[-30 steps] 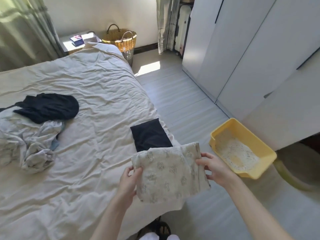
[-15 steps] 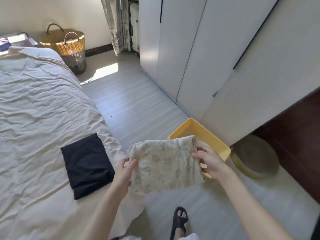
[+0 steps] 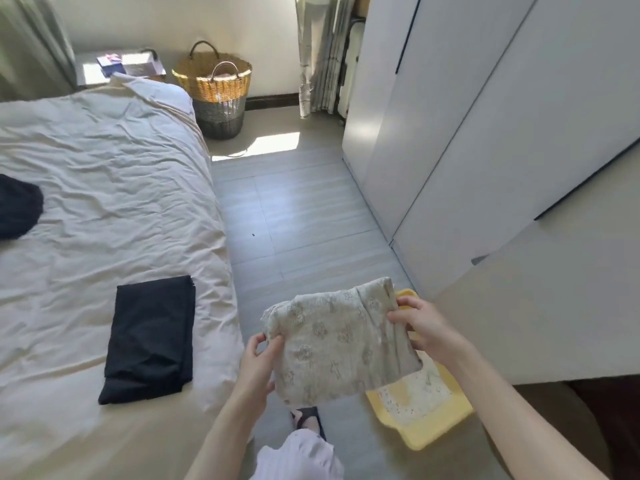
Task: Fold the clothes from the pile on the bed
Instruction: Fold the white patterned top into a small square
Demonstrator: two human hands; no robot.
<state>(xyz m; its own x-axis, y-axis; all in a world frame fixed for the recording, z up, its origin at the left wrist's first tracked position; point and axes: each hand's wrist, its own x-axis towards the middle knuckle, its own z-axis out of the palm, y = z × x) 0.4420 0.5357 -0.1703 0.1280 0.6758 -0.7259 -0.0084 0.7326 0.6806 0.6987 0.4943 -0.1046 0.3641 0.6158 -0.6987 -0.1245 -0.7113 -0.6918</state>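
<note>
Floor's yellow tray [image 3: 436, 434] holds pale granules [image 3: 415, 393].

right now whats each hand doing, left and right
Left hand: grips the left edge of the folded patterned cloth.
Right hand: grips the same cloth's right edge, held above the floor beside the bed.

Bed [image 3: 104, 188] fills left of frame, wrinkled cream sheet. Folded black garment [image 3: 150, 339] lies flat nr its lower right edge; another dark garment [image 3: 17, 206] at far left edge, partly cut off.
</note>
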